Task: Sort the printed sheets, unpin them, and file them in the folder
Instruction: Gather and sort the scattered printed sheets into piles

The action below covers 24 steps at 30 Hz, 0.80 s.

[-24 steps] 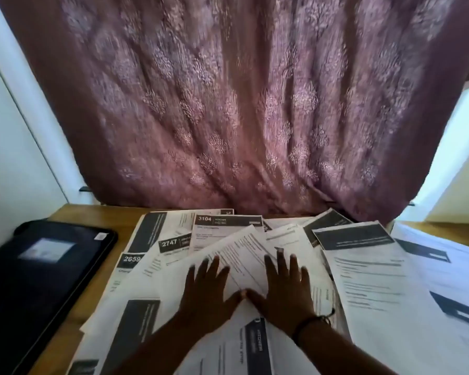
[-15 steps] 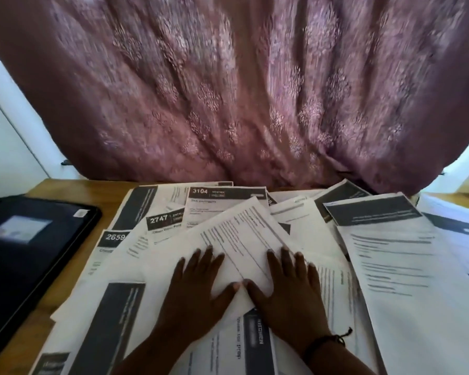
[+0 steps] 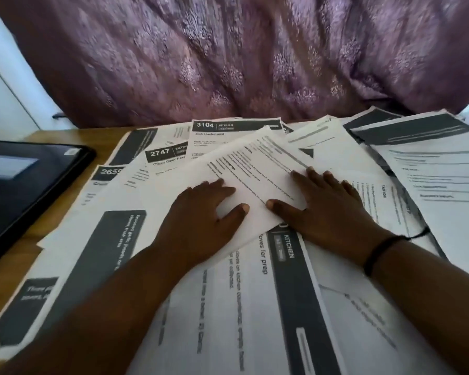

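Many printed sheets with dark header bars lie overlapping across the wooden table (image 3: pixel 8 266). A tilted sheet (image 3: pixel 255 169) sits on top of the pile in the middle. My left hand (image 3: pixel 201 223) rests flat on its lower left part, fingers spread. My right hand (image 3: pixel 328 209) lies flat on its right edge, thumb on the paper; a black band circles that wrist. Neither hand grips anything. Sheets marked 3104 (image 3: pixel 228 131), 2747 (image 3: pixel 165 155) and a KITCHEN sheet (image 3: pixel 290 293) lie around. The black folder (image 3: pixel 25 185) lies shut at the left. No pins show.
A purple patterned curtain (image 3: pixel 241 55) hangs right behind the table's far edge. A white wall (image 3: pixel 8 104) is at the left. More sheets (image 3: pixel 431 171) spread to the right edge of view.
The view has dropped and moved closer to the pile. Both hands stay flat on the top tilted sheet, and have drawn slightly apart.
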### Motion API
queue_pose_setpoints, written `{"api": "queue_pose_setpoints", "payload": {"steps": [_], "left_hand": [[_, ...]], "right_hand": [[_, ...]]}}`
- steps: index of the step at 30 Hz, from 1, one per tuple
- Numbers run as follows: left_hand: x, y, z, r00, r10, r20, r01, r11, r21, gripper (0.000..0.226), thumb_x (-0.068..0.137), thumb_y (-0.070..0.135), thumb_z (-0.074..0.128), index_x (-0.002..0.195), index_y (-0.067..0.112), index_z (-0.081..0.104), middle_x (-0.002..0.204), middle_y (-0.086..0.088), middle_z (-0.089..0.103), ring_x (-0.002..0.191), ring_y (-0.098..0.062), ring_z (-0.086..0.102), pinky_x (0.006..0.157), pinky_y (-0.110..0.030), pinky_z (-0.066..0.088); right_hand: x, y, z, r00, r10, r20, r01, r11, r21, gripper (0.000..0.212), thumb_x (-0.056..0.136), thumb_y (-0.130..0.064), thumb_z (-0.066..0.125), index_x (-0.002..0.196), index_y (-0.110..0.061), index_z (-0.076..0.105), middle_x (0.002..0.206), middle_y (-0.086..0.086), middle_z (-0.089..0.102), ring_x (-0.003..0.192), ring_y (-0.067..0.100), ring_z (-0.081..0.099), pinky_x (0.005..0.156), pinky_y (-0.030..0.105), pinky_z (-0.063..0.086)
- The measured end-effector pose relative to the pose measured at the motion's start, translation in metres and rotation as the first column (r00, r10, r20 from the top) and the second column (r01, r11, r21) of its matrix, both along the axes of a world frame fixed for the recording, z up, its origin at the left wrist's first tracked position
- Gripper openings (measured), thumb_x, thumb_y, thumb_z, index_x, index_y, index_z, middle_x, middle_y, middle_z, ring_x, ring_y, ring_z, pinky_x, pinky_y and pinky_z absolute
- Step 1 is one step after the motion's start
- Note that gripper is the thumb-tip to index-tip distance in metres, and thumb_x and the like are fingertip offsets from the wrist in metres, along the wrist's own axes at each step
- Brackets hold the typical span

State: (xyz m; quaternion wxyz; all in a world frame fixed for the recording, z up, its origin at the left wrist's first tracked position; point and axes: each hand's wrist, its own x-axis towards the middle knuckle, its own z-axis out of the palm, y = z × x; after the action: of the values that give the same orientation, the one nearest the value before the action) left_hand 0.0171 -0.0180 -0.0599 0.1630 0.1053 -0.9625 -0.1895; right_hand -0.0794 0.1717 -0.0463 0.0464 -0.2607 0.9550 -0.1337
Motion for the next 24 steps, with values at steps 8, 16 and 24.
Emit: {"api": "queue_pose_setpoints", "payload": {"steps": [8,16,24], "left_hand": [[0.004,-0.008,0.009,0.994,0.105,0.024,-0.101,0.986,-0.130,0.062,0.084,0.065,0.038,0.128,0.026,0.058,0.138,0.005,0.054,0.128,-0.017,0.047,0.105,-0.026,0.032],[0.037,-0.027,0.052,0.992,0.125,-0.035,-0.129,0.980,-0.149,0.079,0.077,0.082,0.021,0.120,0.029,0.061,0.134,0.006,0.056,0.125,-0.016,0.049,0.109,-0.033,0.034],[0.049,-0.028,0.054,0.978,0.124,0.169,-0.093,0.979,-0.180,0.062,0.091,0.060,0.046,0.136,0.017,0.048,0.148,-0.006,0.042,0.134,-0.023,0.040,0.111,-0.032,0.027]], "right_hand": [[0.003,-0.004,-0.002,0.996,0.044,-0.079,-0.036,0.995,0.098,0.083,0.083,-0.081,0.024,0.146,-0.028,0.032,0.156,0.004,0.028,0.141,0.030,0.028,0.113,0.052,0.020],[0.045,0.047,0.054,0.974,-0.080,-0.209,0.062,0.994,-0.091,0.045,0.091,-0.050,0.051,0.122,-0.019,0.062,0.134,0.003,0.058,0.122,0.024,0.053,0.099,0.032,0.041],[0.044,0.052,0.045,0.925,-0.239,0.294,0.355,0.819,-0.451,0.017,0.082,-0.016,0.070,0.075,-0.002,0.065,0.078,0.016,0.059,0.053,0.024,0.051,0.046,0.025,0.040]]}}
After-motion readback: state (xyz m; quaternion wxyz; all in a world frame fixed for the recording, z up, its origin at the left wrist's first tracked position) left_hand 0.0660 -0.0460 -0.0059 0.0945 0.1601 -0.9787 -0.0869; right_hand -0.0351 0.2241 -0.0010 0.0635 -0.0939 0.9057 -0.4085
